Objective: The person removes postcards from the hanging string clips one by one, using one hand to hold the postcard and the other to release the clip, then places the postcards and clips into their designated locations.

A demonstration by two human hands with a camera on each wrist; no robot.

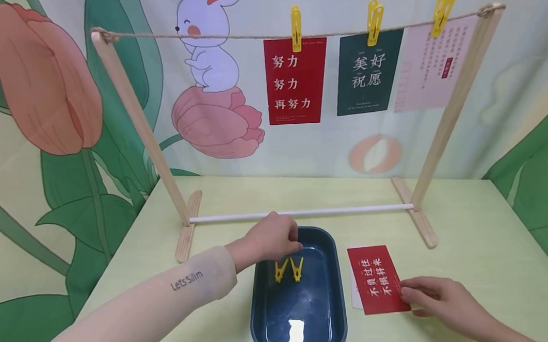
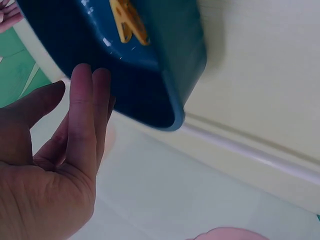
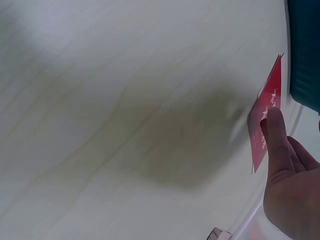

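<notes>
My left hand [image 1: 270, 237] hovers over the far end of a dark blue plastic tray [image 1: 340, 291], fingers loosely bent and holding nothing. Two yellow clothespins [image 1: 297, 269] lie in the tray, just below that hand; part of one clothespin [image 2: 129, 22] shows in the left wrist view. To the right of the tray, my right hand [image 1: 441, 299] pinches the near right edge of a red card [image 1: 377, 279] with white Chinese characters. Beneath the red card, a pale card [image 1: 356, 296] peeks out along its left side.
A wooden frame [image 1: 143, 129] stands behind the tray, with a twine line [image 1: 230, 37] across its top. Yellow clothespins hold a red card [image 1: 297, 87], a dark green card [image 1: 367, 83] and a pink card [image 1: 429, 75] there. A white rod [image 1: 350, 210] joins the frame's feet.
</notes>
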